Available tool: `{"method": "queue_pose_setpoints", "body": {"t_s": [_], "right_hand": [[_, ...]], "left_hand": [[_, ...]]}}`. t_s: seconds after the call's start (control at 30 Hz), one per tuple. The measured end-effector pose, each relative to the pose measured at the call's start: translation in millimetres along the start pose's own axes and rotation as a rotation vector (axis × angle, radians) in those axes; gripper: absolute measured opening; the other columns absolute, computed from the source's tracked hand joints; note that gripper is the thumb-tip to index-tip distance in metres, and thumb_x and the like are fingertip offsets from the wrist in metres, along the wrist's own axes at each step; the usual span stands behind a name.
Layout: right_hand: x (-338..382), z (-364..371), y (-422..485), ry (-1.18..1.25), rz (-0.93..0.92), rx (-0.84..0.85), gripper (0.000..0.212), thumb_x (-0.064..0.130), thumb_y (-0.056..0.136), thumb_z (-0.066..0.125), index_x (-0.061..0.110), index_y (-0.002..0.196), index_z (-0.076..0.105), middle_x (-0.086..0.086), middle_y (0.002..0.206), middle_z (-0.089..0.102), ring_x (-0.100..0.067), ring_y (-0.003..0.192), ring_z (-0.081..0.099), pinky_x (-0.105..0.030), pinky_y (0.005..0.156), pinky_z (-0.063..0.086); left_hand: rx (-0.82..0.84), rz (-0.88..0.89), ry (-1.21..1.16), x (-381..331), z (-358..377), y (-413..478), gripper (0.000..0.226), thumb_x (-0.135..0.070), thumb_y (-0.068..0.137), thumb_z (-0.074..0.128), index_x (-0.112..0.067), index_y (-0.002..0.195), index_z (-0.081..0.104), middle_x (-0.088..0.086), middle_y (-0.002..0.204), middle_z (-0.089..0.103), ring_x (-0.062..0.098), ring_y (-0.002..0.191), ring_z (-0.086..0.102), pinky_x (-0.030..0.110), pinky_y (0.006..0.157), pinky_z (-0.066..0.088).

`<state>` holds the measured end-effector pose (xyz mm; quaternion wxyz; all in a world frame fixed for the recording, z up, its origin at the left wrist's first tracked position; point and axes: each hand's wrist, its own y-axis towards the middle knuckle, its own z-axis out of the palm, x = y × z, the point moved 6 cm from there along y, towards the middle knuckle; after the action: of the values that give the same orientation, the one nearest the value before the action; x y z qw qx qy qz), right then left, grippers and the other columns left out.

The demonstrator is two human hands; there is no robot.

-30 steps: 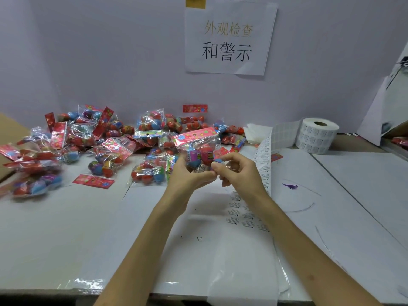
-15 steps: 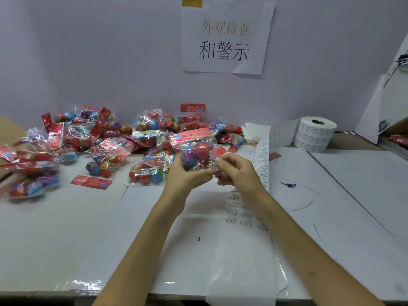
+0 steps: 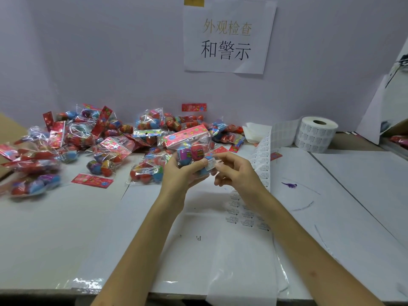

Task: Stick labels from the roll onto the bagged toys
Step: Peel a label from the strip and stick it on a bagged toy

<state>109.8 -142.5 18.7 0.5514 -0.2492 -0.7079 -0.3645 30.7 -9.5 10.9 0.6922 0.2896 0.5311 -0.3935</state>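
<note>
My left hand (image 3: pixel 184 172) grips a clear bag of coloured toy eggs (image 3: pixel 191 149) with a pink header card, held up over the table's middle. A small white label (image 3: pixel 210 164) sits on the bag's right lower side. My right hand (image 3: pixel 234 173) is beside it, thumb and fingers touching the label and the bag's edge. The label roll (image 3: pixel 315 134) stands at the back right. Its backing strip (image 3: pixel 262 164) trails forward across the table to the front edge, with several labels on it.
A heap of bagged toys (image 3: pixel 106 140) covers the table's back left and middle. A loose pink header card (image 3: pixel 91 180) lies in front of it. A paper sign (image 3: pixel 227 36) hangs on the back wall. White sheets (image 3: pixel 353 195) cover the table.
The label that my right hand brought to the bag now lies on the bag's side. My right fingers have loosened and spread. The bag stays in my left hand.
</note>
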Motion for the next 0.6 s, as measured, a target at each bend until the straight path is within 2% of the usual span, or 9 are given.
{"method": "queue_pose_setpoints", "body": {"t_s": [0.13, 0.23, 0.33, 0.43, 0.5, 0.6], "right_hand": [[-0.1, -0.5, 0.8, 0.007, 0.009, 0.006, 0.024, 0.005, 0.102, 0.053, 0.022, 0.111, 0.066, -0.004, 0.082, 0.07, -0.018, 0.065, 0.067, -0.03, 0.066, 0.055], [-0.4, -1.6, 1.1, -0.033, -0.027, -0.006, 0.018, 0.014, 0.098, 0.064, 0.028, 0.109, 0.066, 0.002, 0.08, 0.07, -0.016, 0.065, 0.067, -0.03, 0.066, 0.056], [1.2, -1.3, -0.4, -0.113, -0.076, -0.027, 0.023, 0.019, 0.09, 0.076, 0.032, 0.106, 0.065, 0.009, 0.081, 0.07, -0.013, 0.064, 0.069, -0.023, 0.061, 0.055], [0.6, 0.2, 0.0, -0.105, -0.08, -0.003, 0.03, 0.012, 0.088, 0.077, 0.03, 0.108, 0.064, 0.004, 0.091, 0.069, -0.014, 0.067, 0.07, -0.022, 0.062, 0.055], [-0.1, 0.3, 0.3, -0.104, -0.076, 0.004, 0.03, 0.013, 0.088, 0.076, 0.028, 0.11, 0.063, 0.008, 0.089, 0.069, -0.015, 0.067, 0.07, -0.024, 0.063, 0.056], [-1.1, -0.9, 1.7, -0.088, -0.077, -0.017, 0.016, 0.023, 0.094, 0.071, 0.027, 0.109, 0.065, 0.008, 0.08, 0.07, -0.016, 0.065, 0.068, -0.03, 0.065, 0.059]], "left_hand": [[0.004, 0.016, 0.0, 0.1, 0.5, 0.4, 0.048, -0.01, 0.085, 0.079, -0.005, 0.128, 0.059, 0.016, 0.113, 0.074, 0.028, 0.096, 0.076, 0.034, 0.082, 0.063], [0.016, 0.018, 0.006, 0.2, 0.9, 0.8, 0.049, -0.011, 0.085, 0.079, -0.005, 0.129, 0.059, 0.016, 0.114, 0.073, 0.029, 0.098, 0.075, 0.037, 0.086, 0.063], [0.017, 0.023, 0.019, 0.7, 1.1, 0.6, 0.047, -0.009, 0.084, 0.08, -0.003, 0.127, 0.061, 0.017, 0.11, 0.074, 0.03, 0.096, 0.076, 0.038, 0.086, 0.063], [0.017, 0.023, 0.024, 1.6, 1.2, 0.8, 0.047, -0.009, 0.084, 0.079, -0.003, 0.127, 0.061, 0.017, 0.112, 0.075, 0.031, 0.098, 0.075, 0.041, 0.09, 0.062], [0.02, 0.023, 0.022, 1.4, 1.1, 1.8, 0.048, -0.01, 0.084, 0.079, -0.003, 0.128, 0.061, 0.017, 0.113, 0.074, 0.032, 0.1, 0.075, 0.043, 0.092, 0.061], [0.028, 0.031, 0.017, 1.4, 0.7, 2.6, 0.046, -0.011, 0.085, 0.079, -0.002, 0.127, 0.062, 0.016, 0.111, 0.075, 0.029, 0.098, 0.075, 0.039, 0.089, 0.062]]}}
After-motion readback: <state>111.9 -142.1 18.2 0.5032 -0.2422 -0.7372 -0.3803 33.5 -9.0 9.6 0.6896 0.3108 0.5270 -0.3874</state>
